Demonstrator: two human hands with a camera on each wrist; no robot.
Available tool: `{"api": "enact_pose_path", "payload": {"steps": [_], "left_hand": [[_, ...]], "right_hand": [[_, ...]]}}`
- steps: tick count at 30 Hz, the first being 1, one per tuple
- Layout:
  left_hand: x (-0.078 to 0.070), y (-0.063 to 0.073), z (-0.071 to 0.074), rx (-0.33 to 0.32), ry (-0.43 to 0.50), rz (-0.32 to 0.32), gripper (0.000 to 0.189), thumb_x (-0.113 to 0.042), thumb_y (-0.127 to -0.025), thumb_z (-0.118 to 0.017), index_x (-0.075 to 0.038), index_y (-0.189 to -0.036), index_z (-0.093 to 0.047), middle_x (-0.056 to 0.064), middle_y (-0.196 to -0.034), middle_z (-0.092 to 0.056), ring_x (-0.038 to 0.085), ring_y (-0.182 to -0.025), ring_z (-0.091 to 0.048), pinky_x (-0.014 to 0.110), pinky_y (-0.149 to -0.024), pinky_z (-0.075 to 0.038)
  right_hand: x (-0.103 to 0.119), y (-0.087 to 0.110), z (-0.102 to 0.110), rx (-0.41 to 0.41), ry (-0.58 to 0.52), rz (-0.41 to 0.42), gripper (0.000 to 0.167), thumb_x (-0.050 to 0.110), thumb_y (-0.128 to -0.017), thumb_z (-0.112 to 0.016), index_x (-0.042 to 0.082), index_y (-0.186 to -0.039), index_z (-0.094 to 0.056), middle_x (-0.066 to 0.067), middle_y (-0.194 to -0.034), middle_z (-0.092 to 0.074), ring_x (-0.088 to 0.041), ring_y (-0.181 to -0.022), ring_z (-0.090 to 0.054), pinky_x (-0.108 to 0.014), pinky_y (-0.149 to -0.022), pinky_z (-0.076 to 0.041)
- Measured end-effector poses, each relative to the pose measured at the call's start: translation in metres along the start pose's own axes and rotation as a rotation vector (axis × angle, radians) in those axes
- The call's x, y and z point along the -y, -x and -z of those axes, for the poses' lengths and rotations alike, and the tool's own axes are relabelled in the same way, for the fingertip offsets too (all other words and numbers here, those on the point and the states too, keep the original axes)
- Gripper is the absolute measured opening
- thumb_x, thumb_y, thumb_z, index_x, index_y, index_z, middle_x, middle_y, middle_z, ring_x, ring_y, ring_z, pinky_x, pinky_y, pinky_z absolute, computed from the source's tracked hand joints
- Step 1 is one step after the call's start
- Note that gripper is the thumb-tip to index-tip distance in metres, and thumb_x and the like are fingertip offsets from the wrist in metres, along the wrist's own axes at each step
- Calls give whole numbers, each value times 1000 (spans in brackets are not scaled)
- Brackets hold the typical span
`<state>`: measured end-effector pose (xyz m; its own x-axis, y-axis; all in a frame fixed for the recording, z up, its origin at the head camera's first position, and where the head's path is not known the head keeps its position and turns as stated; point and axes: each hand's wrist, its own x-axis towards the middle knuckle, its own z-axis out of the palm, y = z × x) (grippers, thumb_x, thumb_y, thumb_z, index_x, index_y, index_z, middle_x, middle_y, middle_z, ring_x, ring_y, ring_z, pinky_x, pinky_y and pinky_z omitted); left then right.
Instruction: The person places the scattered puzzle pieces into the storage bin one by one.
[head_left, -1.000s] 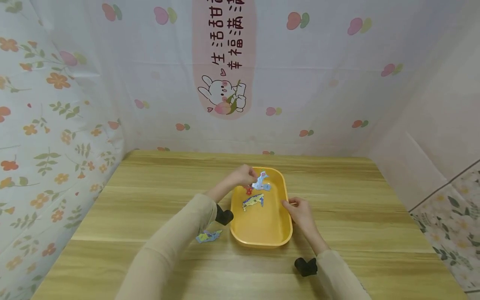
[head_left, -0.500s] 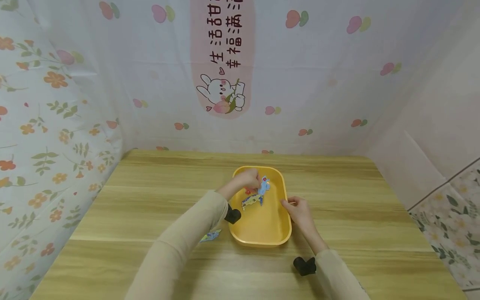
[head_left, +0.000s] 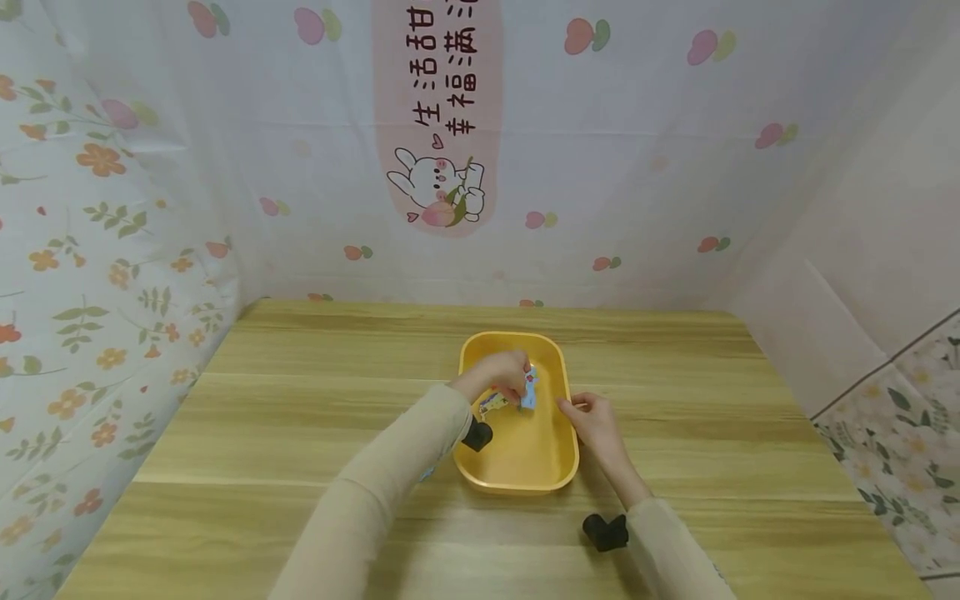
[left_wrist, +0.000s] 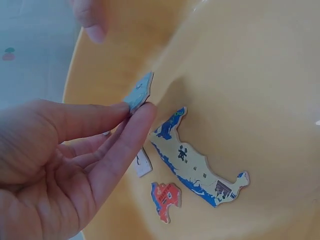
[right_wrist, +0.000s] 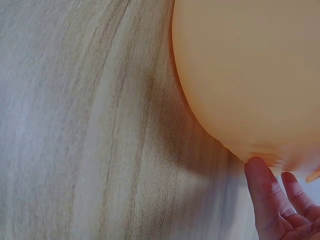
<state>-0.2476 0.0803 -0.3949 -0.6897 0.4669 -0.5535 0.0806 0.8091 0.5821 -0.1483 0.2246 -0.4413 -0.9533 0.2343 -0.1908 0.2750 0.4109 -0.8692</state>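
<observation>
My left hand (head_left: 501, 375) is inside the yellow tray (head_left: 517, 485), over its left half. Thumb and fingertips pinch a light blue puzzle piece (left_wrist: 140, 93), tilted up off the tray floor in the left wrist view. Below it lies a cream and blue puzzle piece (left_wrist: 192, 167), with a small red puzzle piece (left_wrist: 166, 200) beside it. A pale piece (left_wrist: 142, 164) is partly hidden behind the fingers. My right hand (head_left: 596, 419) holds the tray's right rim; its thumb and fingers (right_wrist: 258, 182) meet the edge in the right wrist view.
The tray stands on a wood-grain table (head_left: 300, 400). Just left of the tray, a bluish piece (head_left: 427, 472) on the table is mostly hidden by my left sleeve. Patterned cloth (head_left: 630, 167) hangs behind the table.
My left hand has moved right and towards me within the tray, carrying the light blue piece. My left sleeve now covers more of the piece on the table. The right hand stays on the rim.
</observation>
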Motion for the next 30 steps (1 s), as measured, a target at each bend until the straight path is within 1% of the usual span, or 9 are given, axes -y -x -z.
{"api": "enact_pose_path", "payload": {"steps": [1, 2, 8, 9, 11, 16, 24, 27, 30], "left_hand": [[0, -3, -2, -2, -16, 9, 51, 2, -83, -60, 1, -130, -39, 12, -94, -61, 14, -63, -62, 26, -70, -55], [6, -18, -6, 10, -20, 5, 52, 2, -82, -60, 1, -130, -39, 13, -95, -61, 15, -64, -64, 25, -67, -55], [59, -140, -35, 67, 14, 28, 49, 0, -80, -65, -7, -123, -42, 8, -97, -58, 18, -70, -69, 25, -63, -56], [63, -149, -39, 72, 17, 35, 49, 0, -80, -65, -7, -122, -42, 9, -99, -58, 19, -70, -69, 26, -63, -56], [62, -148, -40, 90, 53, 53, 50, 1, -78, -67, -9, -121, -43, 9, -99, -58, 20, -73, -69, 26, -65, -56], [45, -107, -33, 124, 98, 39, 46, 4, -78, -66, -3, -117, -44, 12, -96, -56, 20, -70, -66, 26, -61, -56], [72, -169, -52, 115, 33, -3, 51, -2, -83, -58, -3, -131, -41, 10, -104, -58, 18, -74, -65, 26, -62, -56], [76, -178, -54, 125, 37, -15, 53, -2, -83, -57, -3, -134, -40, 9, -107, -59, 18, -72, -65, 27, -61, -56], [73, -173, -53, 134, -6, -34, 46, -9, -86, -56, -9, -132, -45, 3, -99, -60, 14, -67, -61, 24, -61, -55]], "right_hand": [[0, 0, 0, 3, 0, 3, 33, 21, -87, -58, -9, -101, -59, -13, -73, -64, -6, -50, -50, -23, -46, -46], [0, 0, 0, 2, 1, 4, 33, 21, -87, -58, -9, -102, -59, -13, -73, -64, -6, -50, -50, -23, -46, -46], [2, 1, 0, 9, 5, 1, 35, 22, -88, -58, -9, -104, -58, -18, -79, -65, -7, -53, -54, -22, -47, -48], [2, 1, 0, 11, 4, 1, 36, 22, -88, -58, -9, -104, -58, -20, -81, -65, -8, -54, -55, -22, -47, -48], [1, 1, -1, 11, 4, 4, 36, 23, -88, -58, -9, -104, -59, -22, -83, -65, -9, -55, -57, -22, -48, -49], [0, 1, -2, 4, 12, -1, 36, 24, -87, -59, -8, -102, -60, -18, -78, -65, -8, -54, -55, -25, -48, -49], [-1, -1, 0, 2, 12, 1, 36, 24, -87, -58, -9, -103, -59, -19, -81, -65, -9, -56, -57, -22, -48, -49], [-2, -1, 0, 0, 11, 3, 35, 23, -87, -58, -9, -102, -59, -20, -81, -65, -10, -56, -58, -22, -48, -49], [-2, -1, 0, -6, 16, 5, 35, 23, -87, -58, -9, -102, -59, -20, -80, -65, -9, -54, -57, -23, -48, -49]]}}
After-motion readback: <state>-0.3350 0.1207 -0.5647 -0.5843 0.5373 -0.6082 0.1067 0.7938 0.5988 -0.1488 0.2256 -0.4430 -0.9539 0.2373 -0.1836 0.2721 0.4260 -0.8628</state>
